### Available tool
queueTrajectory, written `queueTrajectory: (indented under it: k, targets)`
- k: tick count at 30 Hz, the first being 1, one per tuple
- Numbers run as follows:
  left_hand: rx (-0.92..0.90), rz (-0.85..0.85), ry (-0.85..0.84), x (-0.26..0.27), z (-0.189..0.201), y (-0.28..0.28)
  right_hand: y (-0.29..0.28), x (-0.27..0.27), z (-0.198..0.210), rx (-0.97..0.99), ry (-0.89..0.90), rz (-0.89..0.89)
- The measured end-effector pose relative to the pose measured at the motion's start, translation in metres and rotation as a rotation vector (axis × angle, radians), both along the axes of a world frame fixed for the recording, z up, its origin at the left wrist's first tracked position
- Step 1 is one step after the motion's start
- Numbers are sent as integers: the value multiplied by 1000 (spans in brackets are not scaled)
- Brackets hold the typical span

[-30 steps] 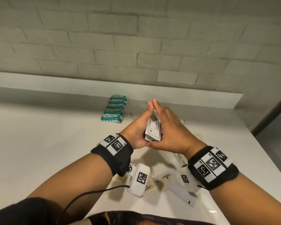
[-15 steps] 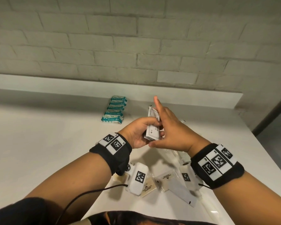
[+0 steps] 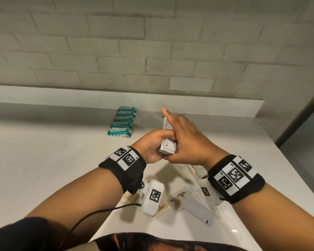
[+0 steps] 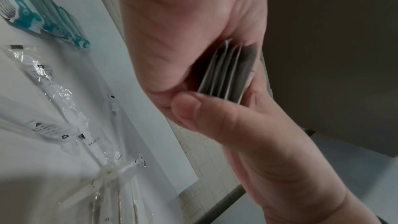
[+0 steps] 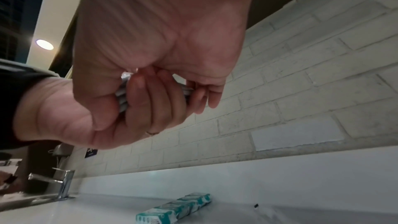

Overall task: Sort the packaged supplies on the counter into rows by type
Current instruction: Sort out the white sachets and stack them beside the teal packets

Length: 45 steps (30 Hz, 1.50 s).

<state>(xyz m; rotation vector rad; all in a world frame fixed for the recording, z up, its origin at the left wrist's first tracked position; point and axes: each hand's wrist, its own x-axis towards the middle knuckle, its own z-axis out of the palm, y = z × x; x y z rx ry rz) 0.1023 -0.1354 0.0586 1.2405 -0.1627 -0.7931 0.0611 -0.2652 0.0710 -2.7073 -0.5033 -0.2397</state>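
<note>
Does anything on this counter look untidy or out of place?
Yes. The teal packets form a neat row near the wall, but the clear plastic packets near the counter edge lie scattered and overlapping. Both hands hold a stack of white sachets above the counter.

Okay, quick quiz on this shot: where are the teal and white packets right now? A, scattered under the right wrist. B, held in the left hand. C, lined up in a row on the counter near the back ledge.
C: the teal and white packets lie in a neat row on the counter by the back ledge, away from both hands.
</note>
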Motion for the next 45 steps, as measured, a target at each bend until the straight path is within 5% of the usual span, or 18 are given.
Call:
queueTrajectory:
  k: [2, 6, 10, 20, 27, 33, 38, 45]
  targets:
    - [-16, 30, 2, 0, 1, 0, -1, 0, -1, 115, 69, -17]
    - [-222, 321, -22, 10, -2, 3, -6, 7, -6, 730, 334, -108]
    - [-389, 452, -45, 21, -10, 12, -2, 22, -12, 1198, 751, -221]
    - [-286, 510, 99, 63, -43, 17, 34, 87, -38, 1391, 865, -296]
    - [360, 494, -168, 156, -57, 25, 3, 166, -52, 1145, 887, -435]
    - [1093, -18, -632, 219, -49, 19, -7, 224, -68, 969, 925, -483]
    - [1339, -434, -955, 231, -48, 11, -6, 247, -77, 389, 845, -468]
    - [1437, -423, -1051, 227, -66, 8, -14, 235, -80, -106, 542, -262]
